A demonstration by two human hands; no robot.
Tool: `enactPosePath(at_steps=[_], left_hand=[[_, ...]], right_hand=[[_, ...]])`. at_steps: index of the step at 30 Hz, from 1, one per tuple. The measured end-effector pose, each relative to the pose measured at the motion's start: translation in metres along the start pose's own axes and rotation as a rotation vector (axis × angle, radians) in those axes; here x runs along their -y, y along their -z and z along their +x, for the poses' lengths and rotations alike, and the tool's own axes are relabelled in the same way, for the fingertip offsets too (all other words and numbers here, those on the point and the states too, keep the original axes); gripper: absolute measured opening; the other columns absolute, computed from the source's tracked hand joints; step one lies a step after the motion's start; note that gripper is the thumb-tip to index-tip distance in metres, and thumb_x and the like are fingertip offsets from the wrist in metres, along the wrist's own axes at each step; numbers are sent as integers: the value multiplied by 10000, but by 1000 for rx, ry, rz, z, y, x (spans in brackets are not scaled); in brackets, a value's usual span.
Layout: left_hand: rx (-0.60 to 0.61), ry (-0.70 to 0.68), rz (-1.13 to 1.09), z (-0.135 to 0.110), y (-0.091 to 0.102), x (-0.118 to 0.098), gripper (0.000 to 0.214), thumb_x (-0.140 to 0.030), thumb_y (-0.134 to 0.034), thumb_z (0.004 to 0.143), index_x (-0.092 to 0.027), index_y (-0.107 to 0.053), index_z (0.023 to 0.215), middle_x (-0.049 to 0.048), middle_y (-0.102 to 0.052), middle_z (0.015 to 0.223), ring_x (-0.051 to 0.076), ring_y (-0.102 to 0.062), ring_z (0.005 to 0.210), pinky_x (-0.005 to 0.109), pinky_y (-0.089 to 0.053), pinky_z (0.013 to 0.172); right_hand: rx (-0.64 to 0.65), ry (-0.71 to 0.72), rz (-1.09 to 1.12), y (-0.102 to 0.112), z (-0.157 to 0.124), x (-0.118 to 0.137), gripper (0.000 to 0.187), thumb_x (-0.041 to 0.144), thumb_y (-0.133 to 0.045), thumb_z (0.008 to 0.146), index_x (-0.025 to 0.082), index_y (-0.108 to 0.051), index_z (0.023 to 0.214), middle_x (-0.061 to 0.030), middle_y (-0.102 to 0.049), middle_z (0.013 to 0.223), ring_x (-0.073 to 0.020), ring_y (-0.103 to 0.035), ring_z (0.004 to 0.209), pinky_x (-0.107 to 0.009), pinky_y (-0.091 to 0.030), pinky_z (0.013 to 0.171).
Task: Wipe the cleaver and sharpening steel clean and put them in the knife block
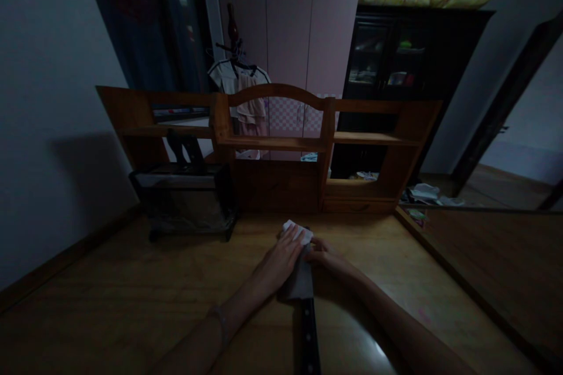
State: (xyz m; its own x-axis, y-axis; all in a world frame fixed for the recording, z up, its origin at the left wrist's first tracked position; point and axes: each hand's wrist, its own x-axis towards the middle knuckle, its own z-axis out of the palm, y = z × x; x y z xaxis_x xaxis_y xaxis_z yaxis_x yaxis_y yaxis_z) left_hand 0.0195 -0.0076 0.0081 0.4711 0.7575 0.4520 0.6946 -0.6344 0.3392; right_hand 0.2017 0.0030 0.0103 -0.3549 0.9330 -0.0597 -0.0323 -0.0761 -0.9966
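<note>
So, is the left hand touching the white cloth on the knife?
Touching. The head view shows the left hand lying directly on the white cloth, fingers overlapping it with no gap, over the knife.

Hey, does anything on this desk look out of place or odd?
Nothing looks spilled or broken. The odd thing is a large knife lying flat on the wooden desk, black handle toward the person. The left hand presses a white cloth on its blade, and the right hand touches the blade bare.
</note>
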Motion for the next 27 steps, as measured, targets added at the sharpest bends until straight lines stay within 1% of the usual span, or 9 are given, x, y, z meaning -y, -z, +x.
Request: enactPosePath(at_steps=[2, 6, 10, 14, 19, 21, 23, 25, 27], left_hand=[[-1, 8, 21, -2, -3, 4, 465, -305, -240, 1030, -200, -387, 1459, 52, -342, 1545, 172, -214, 1458, 432, -256, 1207], [-16, 80, 97, -4, -6, 14, 467, -275, -228, 1026, -147, -427, 1429, 95, -400, 1511, 192, -259, 1445, 433, -264, 1202], [-29, 76, 190, -6, -4, 17, 443, -210, -256, 1008, -150, -485, 1382, 101, -452, 1475, 220, -302, 1429, 446, -269, 1195], [-6, 81, 256, -7, -3, 18, 451, -151, -269, 987, -133, -483, 1384, 108, -455, 1472, 227, -337, 1413, 442, -286, 1184], [-42, 115, 195, -6, -2, 17, 443, -205, -250, 1008, -182, -486, 1382, 81, -477, 1459, 198, -372, 1396, 429, -307, 1177], [-56, 140, 152, -4, 1, 13, 440, -234, -242, 1017, -182, -492, 1376, 71, -484, 1454, 188, -379, 1391, 420, -320, 1175], [-83, 146, 96, -1, 6, 5, 450, -265, -230, 1027, -179, -473, 1395, 58, -458, 1475, 168, -349, 1406, 396, -309, 1185], [-98, 116, 44, 1, 10, -3, 463, -294, -222, 1033, -178, -431, 1429, 40, -415, 1505, 143, -293, 1430, 369, -277, 1202], [-71, 66, 12, 2, 12, -9, 470, -310, -225, 1035, -177, -406, 1447, 30, -388, 1521, 126, -262, 1441, 351, -259, 1209]], right_hand=[[21, 8, 10, 0, 0, 0, 479, 185, -691, 596, 170, -656, 1073, -29, -674, 867, -191, -629, 747, -254, -475, 609], [22, -4, 33, -2, -3, 6, 507, 195, -697, 606, 171, -642, 1109, -50, -687, 948, -214, -645, 819, -284, -499, 671], [83, 23, 11, -2, -5, 8, 481, 198, -677, 632, 170, -649, 1112, -53, -691, 952, -215, -646, 831, -286, -498, 683], [46, 13, 19, -2, -4, 6, 517, 204, -680, 635, 175, -632, 1149, -54, -687, 982, -209, -644, 835, -284, -497, 689], [40, 6, -10, -1, -4, 6, 541, 208, -687, 619, 163, -624, 1155, -51, -690, 950, -219, -646, 844, -293, -495, 705], [33, -3, -7, -1, -4, 7, 532, 207, -685, 622, 166, -630, 1149, -49, -692, 932, -219, -644, 826, -290, -492, 688], [48, 7, -1, -1, -5, 8, 508, 199, -678, 627, 169, -642, 1133, -48, -690, 918, -211, -637, 811, -283, -488, 676], [49, 25, -10, -2, -5, 8, 495, 187, -672, 623, 173, -650, 1117, -45, -685, 909, -204, -627, 801, -276, -484, 663], [23, 31, -23, -3, -4, 7, 477, 183, -675, 610, 168, -656, 1087, -40, -680, 898, -199, -618, 792, -269, -480, 649]])
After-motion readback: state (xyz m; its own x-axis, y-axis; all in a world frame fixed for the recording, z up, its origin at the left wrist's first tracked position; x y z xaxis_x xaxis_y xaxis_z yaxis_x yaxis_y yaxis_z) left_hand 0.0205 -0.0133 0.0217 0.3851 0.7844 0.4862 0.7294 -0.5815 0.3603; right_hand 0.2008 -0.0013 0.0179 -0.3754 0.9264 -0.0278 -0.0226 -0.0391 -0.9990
